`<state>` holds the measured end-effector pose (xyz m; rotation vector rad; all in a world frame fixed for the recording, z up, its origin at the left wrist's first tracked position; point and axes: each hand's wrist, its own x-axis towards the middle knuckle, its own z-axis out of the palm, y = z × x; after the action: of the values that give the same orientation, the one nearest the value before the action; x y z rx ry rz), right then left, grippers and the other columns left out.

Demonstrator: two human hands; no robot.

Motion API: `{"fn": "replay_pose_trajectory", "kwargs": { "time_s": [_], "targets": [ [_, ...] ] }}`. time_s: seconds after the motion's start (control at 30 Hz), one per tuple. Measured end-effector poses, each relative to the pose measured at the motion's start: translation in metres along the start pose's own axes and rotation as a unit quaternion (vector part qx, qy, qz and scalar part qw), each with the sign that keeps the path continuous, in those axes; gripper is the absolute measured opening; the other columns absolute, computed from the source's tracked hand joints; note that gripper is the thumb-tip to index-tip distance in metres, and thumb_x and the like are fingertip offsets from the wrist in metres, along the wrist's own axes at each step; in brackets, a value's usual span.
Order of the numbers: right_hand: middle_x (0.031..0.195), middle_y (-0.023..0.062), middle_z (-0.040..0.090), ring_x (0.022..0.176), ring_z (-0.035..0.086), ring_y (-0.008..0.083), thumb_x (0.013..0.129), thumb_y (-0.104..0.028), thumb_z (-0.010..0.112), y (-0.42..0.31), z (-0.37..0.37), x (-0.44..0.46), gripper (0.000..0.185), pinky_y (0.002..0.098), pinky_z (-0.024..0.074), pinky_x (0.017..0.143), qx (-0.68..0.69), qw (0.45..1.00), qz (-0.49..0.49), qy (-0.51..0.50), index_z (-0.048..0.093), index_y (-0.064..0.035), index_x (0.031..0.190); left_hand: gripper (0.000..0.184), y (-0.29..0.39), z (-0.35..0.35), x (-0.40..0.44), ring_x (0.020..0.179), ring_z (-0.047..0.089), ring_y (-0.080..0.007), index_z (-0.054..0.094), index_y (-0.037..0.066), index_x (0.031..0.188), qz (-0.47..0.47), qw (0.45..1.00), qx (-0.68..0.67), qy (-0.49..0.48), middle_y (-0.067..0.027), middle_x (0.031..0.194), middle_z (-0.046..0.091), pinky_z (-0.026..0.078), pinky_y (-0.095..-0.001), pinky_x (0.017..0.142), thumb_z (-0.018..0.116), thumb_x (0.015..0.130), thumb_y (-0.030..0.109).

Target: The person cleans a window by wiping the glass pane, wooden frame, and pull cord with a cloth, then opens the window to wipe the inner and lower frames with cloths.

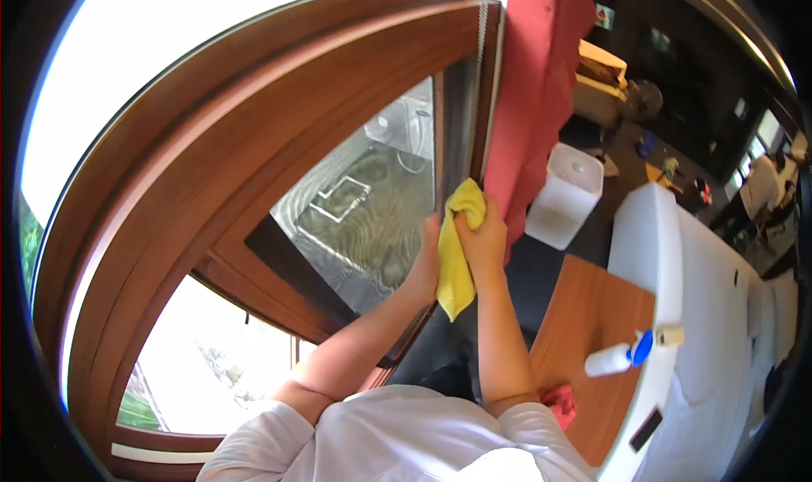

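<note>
My right hand [482,241] is closed around a yellow cloth [457,283], which is bunched at the top and hangs down to a point. The cloth lies against the edge of an open brown window sash with a mesh screen [364,207]. Just left of the cloth, my left hand [427,258] grips the dark edge of the window frame [438,144]. Part of its fingers is hidden behind that edge.
A red curtain [529,84] hangs beside the frame, near a beaded cord [482,42]. To the right are a white bin-like box [567,194], a wooden tabletop [584,313] with a white spray bottle [609,360] and red cloth [560,404], and a white sofa [710,313]. Another person [761,186] is far right.
</note>
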<state>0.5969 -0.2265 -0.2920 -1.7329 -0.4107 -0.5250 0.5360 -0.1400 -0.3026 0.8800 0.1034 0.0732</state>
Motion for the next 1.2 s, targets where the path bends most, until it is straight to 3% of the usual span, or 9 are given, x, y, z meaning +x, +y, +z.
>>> {"fn": "replay_pose_trajectory", "kwargs": {
  "time_s": [0.07, 0.17, 0.47, 0.57, 0.67, 0.83, 1.03, 1.2],
  "targets": [
    [0.098, 0.0217, 0.062, 0.093, 0.06, 0.0379, 0.077, -0.017, 0.065, -0.004, -0.01, -0.025, 0.04, 0.0395, 0.0482, 0.076, -0.016, 0.999, 0.046, -0.021, 0.051, -0.0021, 0.112, 0.053, -0.018, -0.004, 0.004, 0.111, 0.048, -0.0144, 0.035, 0.007, 0.134, 0.05, 0.995, 0.08, 0.015, -0.0074, 0.121, 0.05, 0.039, -0.0282, 0.092, 0.045, 0.095, 0.04],
    [0.098, 0.0226, 0.062, 0.093, 0.059, 0.0389, 0.078, -0.017, 0.065, -0.009, -0.016, -0.052, 0.04, 0.0406, 0.048, 0.075, -0.013, 0.996, 0.082, -0.025, 0.05, -0.0023, 0.112, 0.054, -0.018, 0.01, -0.02, 0.113, 0.047, -0.0153, 0.035, 0.006, 0.135, 0.008, 0.988, 0.147, -0.037, -0.007, 0.121, 0.05, 0.036, -0.0276, 0.095, 0.047, 0.094, 0.039],
    [0.096, 0.0208, 0.062, 0.09, 0.06, 0.0385, 0.077, -0.019, 0.066, 0.005, -0.031, -0.135, 0.04, 0.0414, 0.0483, 0.073, -0.046, 0.991, 0.098, -0.075, 0.05, -0.0026, 0.11, 0.052, -0.069, -0.042, -0.087, 0.109, 0.049, -0.0149, 0.036, 0.005, 0.135, 0.008, 0.966, 0.259, 0.014, -0.0074, 0.118, 0.052, 0.038, -0.0274, 0.093, 0.04, 0.097, 0.041],
    [0.096, 0.0196, 0.062, 0.088, 0.06, 0.0382, 0.077, -0.021, 0.067, 0.002, -0.041, -0.171, 0.04, 0.0422, 0.0482, 0.072, -0.095, 0.986, 0.111, -0.083, 0.051, -0.0035, 0.108, 0.052, -0.081, -0.038, -0.128, 0.106, 0.05, -0.0148, 0.04, 0.004, 0.131, -0.027, 0.968, 0.244, 0.054, -0.0072, 0.115, 0.054, 0.038, -0.0274, 0.093, 0.038, 0.097, 0.042],
    [0.096, 0.0184, 0.061, 0.086, 0.06, 0.0378, 0.076, -0.023, 0.068, -0.015, -0.059, -0.213, 0.041, 0.0429, 0.048, 0.071, -0.158, 0.983, 0.077, -0.053, 0.05, -0.0038, 0.107, 0.054, -0.101, -0.038, -0.168, 0.103, 0.052, -0.0144, 0.044, 0.003, 0.128, -0.046, 0.975, 0.215, 0.031, -0.0072, 0.113, 0.055, 0.039, -0.0277, 0.092, 0.035, 0.097, 0.045],
    [0.098, 0.0178, 0.059, 0.087, 0.059, 0.0374, 0.077, -0.026, 0.067, -0.014, -0.107, -0.29, 0.044, 0.0433, 0.0475, 0.07, -0.252, 0.961, 0.077, -0.086, 0.049, -0.0026, 0.109, 0.056, -0.146, -0.034, -0.235, 0.103, 0.052, -0.0154, 0.043, 0.003, 0.128, -0.162, 0.963, 0.214, 0.031, -0.0087, 0.114, 0.055, 0.039, -0.0283, 0.092, 0.031, 0.097, 0.048],
    [0.097, 0.0195, 0.058, 0.086, 0.059, 0.0377, 0.078, -0.027, 0.066, 0.001, -0.127, -0.362, 0.044, 0.0441, 0.0477, 0.071, -0.272, 0.953, 0.099, -0.084, 0.048, -0.0017, 0.109, 0.057, -0.184, -0.059, -0.279, 0.104, 0.052, -0.0164, 0.045, 0.0, 0.126, -0.225, 0.937, 0.266, -0.014, -0.0111, 0.112, 0.056, 0.04, -0.0294, 0.092, 0.031, 0.097, 0.047],
    [0.097, 0.0207, 0.058, 0.086, 0.059, 0.0395, 0.08, -0.03, 0.062, 0.025, -0.123, -0.41, 0.045, 0.046, 0.0478, 0.07, -0.278, 0.929, 0.222, -0.1, 0.045, -0.0019, 0.111, 0.065, -0.228, -0.104, -0.288, 0.106, 0.052, -0.0191, 0.043, -0.002, 0.127, -0.311, 0.899, 0.302, -0.063, -0.014, 0.115, 0.055, 0.04, -0.0304, 0.093, 0.031, 0.094, 0.053]
  ]
}}
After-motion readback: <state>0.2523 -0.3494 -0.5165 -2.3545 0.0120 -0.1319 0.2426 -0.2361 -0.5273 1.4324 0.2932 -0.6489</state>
